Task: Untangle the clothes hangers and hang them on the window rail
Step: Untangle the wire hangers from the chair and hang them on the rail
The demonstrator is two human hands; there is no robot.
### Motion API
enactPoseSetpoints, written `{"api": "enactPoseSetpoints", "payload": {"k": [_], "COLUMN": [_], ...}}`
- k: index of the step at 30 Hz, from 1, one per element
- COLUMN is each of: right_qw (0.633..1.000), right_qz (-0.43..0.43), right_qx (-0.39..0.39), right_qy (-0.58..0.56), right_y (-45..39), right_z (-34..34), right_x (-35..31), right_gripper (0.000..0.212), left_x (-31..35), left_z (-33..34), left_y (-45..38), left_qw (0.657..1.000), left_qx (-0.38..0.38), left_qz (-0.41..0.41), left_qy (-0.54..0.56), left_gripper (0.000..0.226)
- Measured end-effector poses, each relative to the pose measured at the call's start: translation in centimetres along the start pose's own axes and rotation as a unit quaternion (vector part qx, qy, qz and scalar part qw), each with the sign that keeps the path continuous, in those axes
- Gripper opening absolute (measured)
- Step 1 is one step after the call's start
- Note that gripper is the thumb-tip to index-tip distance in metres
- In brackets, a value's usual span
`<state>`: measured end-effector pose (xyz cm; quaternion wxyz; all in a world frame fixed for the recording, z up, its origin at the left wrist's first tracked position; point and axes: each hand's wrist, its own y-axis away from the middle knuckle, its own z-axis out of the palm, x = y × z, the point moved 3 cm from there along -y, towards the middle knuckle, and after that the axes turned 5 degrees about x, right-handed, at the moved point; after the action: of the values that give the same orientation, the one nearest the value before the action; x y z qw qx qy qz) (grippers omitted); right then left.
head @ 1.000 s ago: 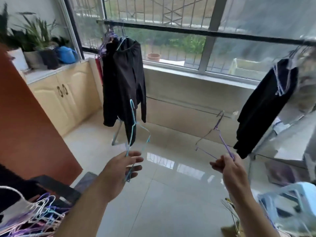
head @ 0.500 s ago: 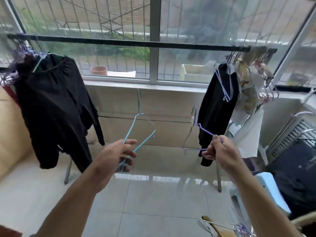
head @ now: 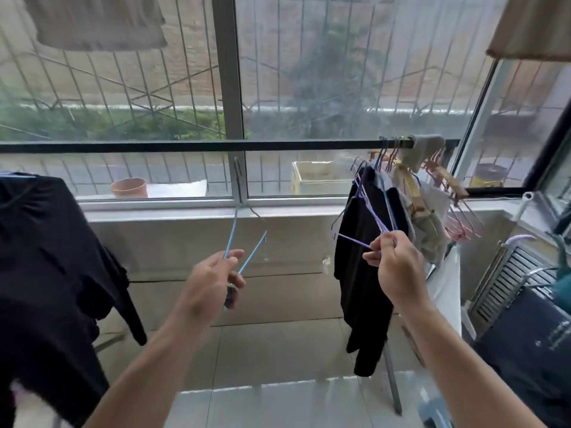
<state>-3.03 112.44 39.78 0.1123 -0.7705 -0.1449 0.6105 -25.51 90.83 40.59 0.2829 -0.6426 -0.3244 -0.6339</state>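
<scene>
**Two hangers held up below the window rail**

A black garment point(head: 46, 257) is hanging at the left end of the rail point(head: 185, 146). The left hand point(head: 210, 279) is gripping a blue hanger point(head: 234, 233), its hook pointing up just below the rail's middle. The right hand point(head: 398, 267) is pinching a purple hanger point(head: 367, 211) in front of a black top point(head: 361, 273) hanging near the rail's right end, beside a cluster of hangers point(head: 438, 180).

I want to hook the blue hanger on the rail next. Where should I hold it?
Keep the left hand low on the blue hanger, gripping its two converging wires from below: its hook points up, free to go over the rail.
</scene>
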Motion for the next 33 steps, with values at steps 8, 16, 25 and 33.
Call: {"api": "enactPoseSetpoints", "payload": {"k": [8,16,25,33], "right_qw": [0.997,0.994,0.988,0.955], "right_qz": [-0.066,-0.034,-0.014,0.051], "right_qx": [-0.042,-0.027,-0.086,-0.289], "right_qy": [0.003,0.103,0.129,-0.055], "right_y": [-13.4,-14.4,-13.9,-7.1], "right_z": [3.9,5.0,3.7,5.2], "right_x": [-3.4,2.6,5.6,-1.8], "right_gripper": [0.034,0.037,0.032,0.017], "left_x": [4.2,5.0,3.5,2.2], "left_z": [4.2,5.6,8.6,13.2], "left_y": [-2.1,-3.5,-5.2,-5.1], "left_qw": [0.998,0.998,0.998,0.998], "left_qx": [0.034,0.044,0.042,0.004], "left_qz": [0.045,0.052,0.04,0.037], "left_qy": [0.007,0.007,0.001,-0.042], "left_gripper": [0.024,0.024,0.023,0.021]}}
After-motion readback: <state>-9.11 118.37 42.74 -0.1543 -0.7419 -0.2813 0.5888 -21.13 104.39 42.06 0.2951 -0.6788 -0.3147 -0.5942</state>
